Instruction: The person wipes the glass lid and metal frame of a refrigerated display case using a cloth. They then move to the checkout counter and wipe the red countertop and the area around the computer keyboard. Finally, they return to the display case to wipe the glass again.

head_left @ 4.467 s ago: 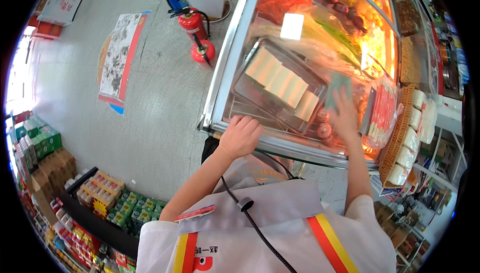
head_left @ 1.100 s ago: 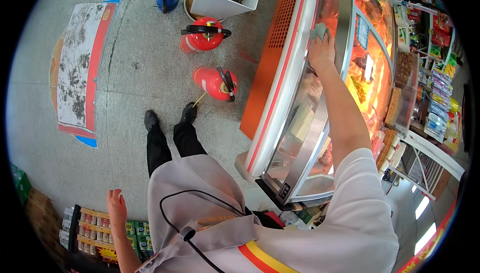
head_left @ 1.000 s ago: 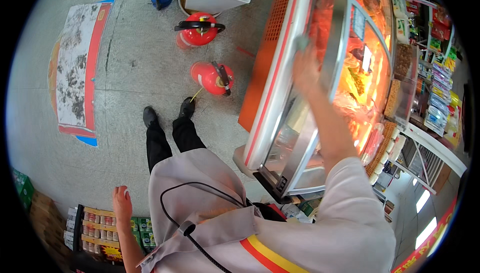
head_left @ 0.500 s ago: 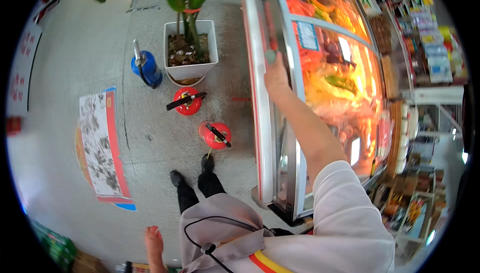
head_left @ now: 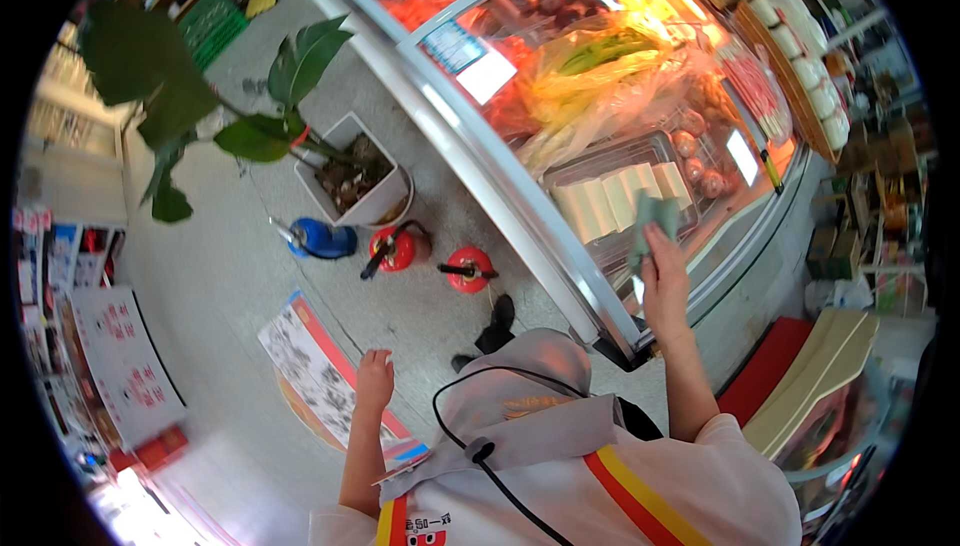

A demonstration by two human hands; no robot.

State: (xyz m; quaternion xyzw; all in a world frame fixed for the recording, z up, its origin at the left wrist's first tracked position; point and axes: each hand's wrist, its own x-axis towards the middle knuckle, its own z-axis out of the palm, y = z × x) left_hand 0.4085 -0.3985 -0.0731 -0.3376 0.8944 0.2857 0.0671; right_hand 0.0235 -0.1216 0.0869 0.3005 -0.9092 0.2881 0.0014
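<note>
Here, the right hand [head_left: 664, 284] holds a grey-green cloth [head_left: 655, 216] over the glass-topped display case [head_left: 520, 191].
Its fingers are clamped on the cloth near the case's corner, beside pale slabs [head_left: 588, 208] seen through the glass. The left hand [head_left: 375, 378] hangs above the floor [head_left: 230, 266], fingers curled; whether they grip anything, I cannot tell.

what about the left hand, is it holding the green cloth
No, the right hand holds the green cloth, away from the left hand.
</note>
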